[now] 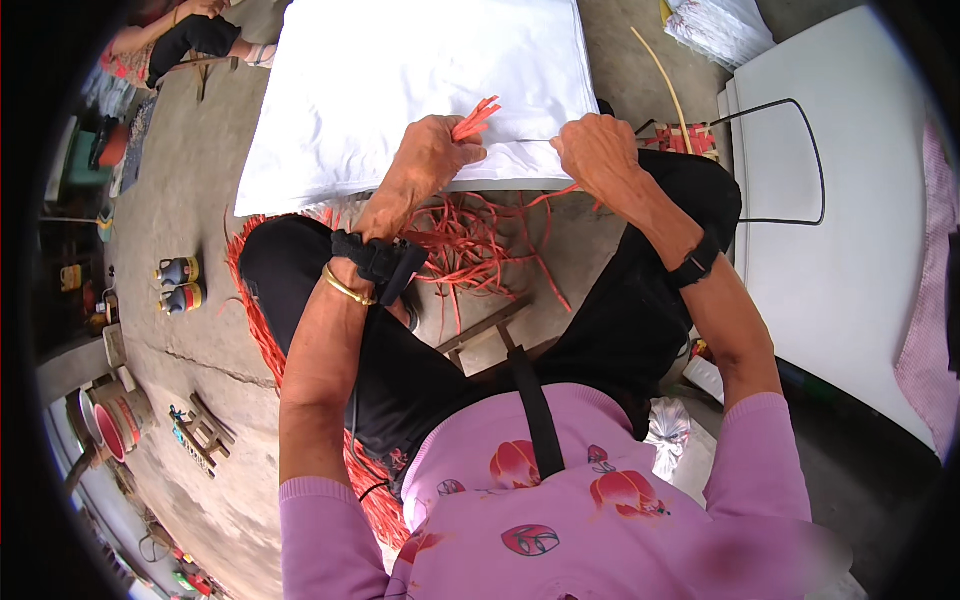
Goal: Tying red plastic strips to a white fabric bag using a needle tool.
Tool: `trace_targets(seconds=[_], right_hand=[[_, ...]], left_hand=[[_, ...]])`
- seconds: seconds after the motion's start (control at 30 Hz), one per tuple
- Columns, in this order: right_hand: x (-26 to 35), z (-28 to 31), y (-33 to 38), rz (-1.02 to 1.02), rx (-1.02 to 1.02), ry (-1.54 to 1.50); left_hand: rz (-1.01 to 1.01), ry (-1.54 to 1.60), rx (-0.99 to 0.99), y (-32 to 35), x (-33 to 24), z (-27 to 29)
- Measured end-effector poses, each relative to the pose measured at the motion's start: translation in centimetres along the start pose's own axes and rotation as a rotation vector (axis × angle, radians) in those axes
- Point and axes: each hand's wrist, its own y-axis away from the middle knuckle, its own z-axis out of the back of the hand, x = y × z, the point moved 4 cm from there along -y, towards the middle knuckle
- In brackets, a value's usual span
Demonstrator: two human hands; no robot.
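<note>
My left hand [432, 152] is closed around a small bunch of red plastic strips [477, 119], whose ends stick up past the thumb. It rests at the near edge of a white cloth [420, 60] spread over a flat surface in front of me. At the same edge, my right hand [600, 155] has its fingers pinched together; what lies between them is hidden. A fold of the white cloth runs between the two hands, and a red strip shows just below the right one. Beneath the edge, between my knees, hangs a loose tangle of red strips [470, 245].
A long bundle of red strips [262, 315] lies beside my left leg. To the right stand a large white panel [850, 110] and a black wire frame [822, 165]. Two dark jugs [180, 284] and a small wooden stool [205, 435] are on the left floor. Another person [190, 35] sits far left.
</note>
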Motion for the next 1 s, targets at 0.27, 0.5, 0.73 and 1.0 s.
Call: trace_targets(seconds=[0.27,0.5,0.73,1.0], right_hand=[[-0.8,-0.2,-0.1,-0.013,-0.015,-0.063],[-1.4,-0.4,-0.2,-0.009,0.022,-0.110],[-3.2,3.1,0.6,-0.078,-0.155,-0.292],[1.2,4.2,0.6,-0.056,-0.387,-0.132]], left_hand=[[-0.106,-0.212,-0.060,-0.7,-0.3,-0.5],[0.033,-0.137,0.090,-1.5,0.5,-0.1],[-0.060,-0.095,-0.001,-0.8,-1.1,1.0],[-0.369,-0.157,-0.273,0.8,-3.1,2.1]])
